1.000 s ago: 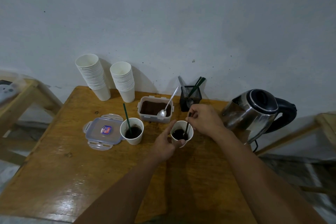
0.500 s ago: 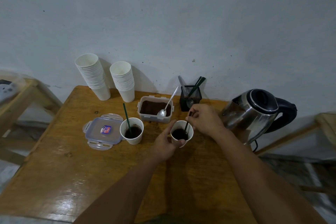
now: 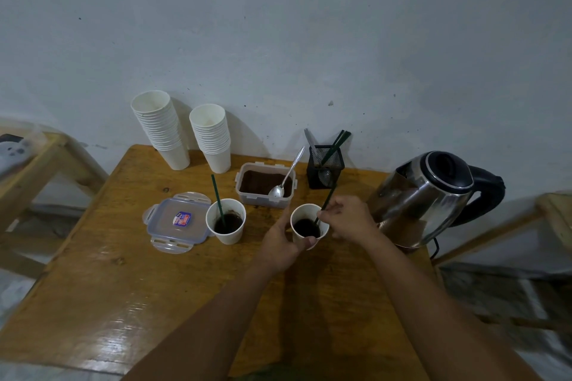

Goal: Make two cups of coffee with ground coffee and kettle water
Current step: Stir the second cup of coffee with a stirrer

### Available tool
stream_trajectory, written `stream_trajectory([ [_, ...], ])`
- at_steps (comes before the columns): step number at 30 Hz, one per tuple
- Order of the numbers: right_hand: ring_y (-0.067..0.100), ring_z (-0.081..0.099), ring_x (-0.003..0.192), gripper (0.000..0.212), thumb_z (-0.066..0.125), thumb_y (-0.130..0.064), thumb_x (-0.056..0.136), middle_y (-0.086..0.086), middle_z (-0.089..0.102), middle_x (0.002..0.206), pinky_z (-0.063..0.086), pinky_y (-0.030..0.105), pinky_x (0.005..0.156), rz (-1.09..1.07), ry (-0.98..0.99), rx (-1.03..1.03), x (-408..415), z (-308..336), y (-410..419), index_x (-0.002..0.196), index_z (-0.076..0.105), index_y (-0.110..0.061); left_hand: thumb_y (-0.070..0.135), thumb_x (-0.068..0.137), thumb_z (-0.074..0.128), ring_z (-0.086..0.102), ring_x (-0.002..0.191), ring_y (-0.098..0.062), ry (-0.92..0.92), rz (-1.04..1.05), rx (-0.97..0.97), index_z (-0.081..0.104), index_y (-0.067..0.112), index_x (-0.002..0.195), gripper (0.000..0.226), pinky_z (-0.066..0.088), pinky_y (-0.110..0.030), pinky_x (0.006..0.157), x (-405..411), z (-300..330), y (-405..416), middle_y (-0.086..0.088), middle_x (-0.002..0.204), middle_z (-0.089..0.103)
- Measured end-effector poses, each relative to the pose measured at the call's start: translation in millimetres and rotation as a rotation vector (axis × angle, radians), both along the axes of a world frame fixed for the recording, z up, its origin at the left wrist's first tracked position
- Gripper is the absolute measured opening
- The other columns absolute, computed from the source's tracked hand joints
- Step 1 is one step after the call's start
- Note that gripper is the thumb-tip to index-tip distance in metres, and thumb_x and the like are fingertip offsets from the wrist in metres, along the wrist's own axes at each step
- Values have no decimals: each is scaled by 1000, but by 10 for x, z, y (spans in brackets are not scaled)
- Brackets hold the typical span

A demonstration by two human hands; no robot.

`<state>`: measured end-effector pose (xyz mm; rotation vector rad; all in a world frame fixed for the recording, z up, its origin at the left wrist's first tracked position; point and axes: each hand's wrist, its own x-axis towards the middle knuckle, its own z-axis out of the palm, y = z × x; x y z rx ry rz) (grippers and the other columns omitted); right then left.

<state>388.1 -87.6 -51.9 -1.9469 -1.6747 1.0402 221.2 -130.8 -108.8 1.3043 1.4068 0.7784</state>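
Two white paper cups with dark coffee stand on the wooden table (image 3: 123,288). My left hand (image 3: 278,241) grips the right cup (image 3: 301,213) from its near left side. My right hand (image 3: 348,216) pinches a green stir stick (image 3: 326,201) that dips into this cup. The left cup (image 3: 227,233) stands alone with another green stick (image 3: 216,195) leaning in it. Behind them sits an open tub of ground coffee (image 3: 257,181) with a metal spoon (image 3: 286,176) resting in it. A steel kettle (image 3: 427,195) stands to the right of my right hand.
The tub's clear lid (image 3: 176,221) lies left of the cups. Two stacks of paper cups (image 3: 161,130) (image 3: 212,136) stand at the back by the wall. A black mesh holder (image 3: 325,164) with sticks and cutlery is behind the right cup. Wooden frames flank the table.
My right hand has shifted slightly toward the right rim of the cup with the stick, stirring. The left hand and the cup have stayed in place.
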Motion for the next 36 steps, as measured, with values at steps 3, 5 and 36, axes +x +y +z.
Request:
stream_trajectory([
  [3, 21, 71, 80, 27, 71, -22, 90, 7, 68, 105, 63, 33, 60, -49, 87, -131, 0, -13, -59, 114, 67, -12, 41, 77, 76, 56, 117, -15, 71, 10, -46, 51, 20, 134, 66, 50, -27, 88, 2, -33, -14, 1, 128, 61],
  [5, 23, 74, 72, 29, 67, -16, 92, 12, 70, 101, 63, 34, 61, -73, 155, -194, -3, -7, -92, 121, 64, -10, 44, 78, 75, 58, 114, -15, 105, 7, -53, 54, 18, 132, 63, 51, -31, 89, -3, -23, -25, 0, 127, 62],
  [36, 20, 75, 68, 30, 59, -3, 95, 16, 71, 106, 63, 34, 64, -20, 161, -193, -402, 57, -275, 124, 61, -7, 30, 85, 70, 58, 116, -15, 122, 34, -7, 50, 21, 136, 56, 50, -40, 97, -361, 173, -320, 1, 129, 62],
])
